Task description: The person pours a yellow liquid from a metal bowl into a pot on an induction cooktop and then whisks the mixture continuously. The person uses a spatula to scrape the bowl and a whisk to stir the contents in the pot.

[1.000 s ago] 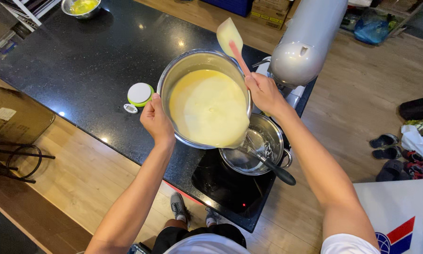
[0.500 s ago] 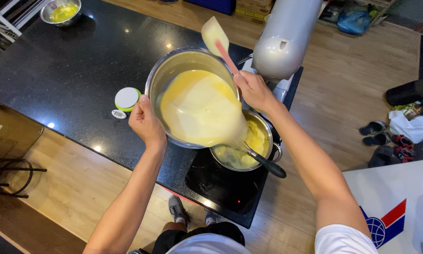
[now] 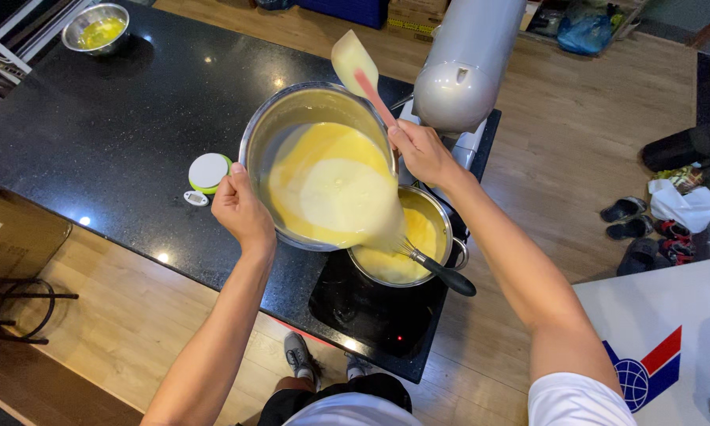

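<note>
My left hand point(image 3: 241, 209) grips the rim of a large steel mixing bowl point(image 3: 292, 110), tilted toward me. Pale yellow batter point(image 3: 331, 189) runs over its lower edge into a steel pot point(image 3: 442, 213) on a black induction hob point(image 3: 371, 315). My right hand point(image 3: 422, 151) holds the bowl's far rim together with a spatula point(image 3: 355, 63) that has a red handle and a cream blade pointing up. A whisk with a black handle point(image 3: 442, 272) rests in the pot.
A grey stand mixer point(image 3: 469, 59) rises behind the pot. A small white and green round timer point(image 3: 209, 172) lies on the black countertop point(image 3: 118, 126). A steel bowl with yellow contents point(image 3: 96, 28) sits far left. Shoes point(image 3: 639, 229) lie on the wooden floor at right.
The bowl has tipped further and the batter, level a second ago, now pours into the pot, which has filled with yellow mixture.
</note>
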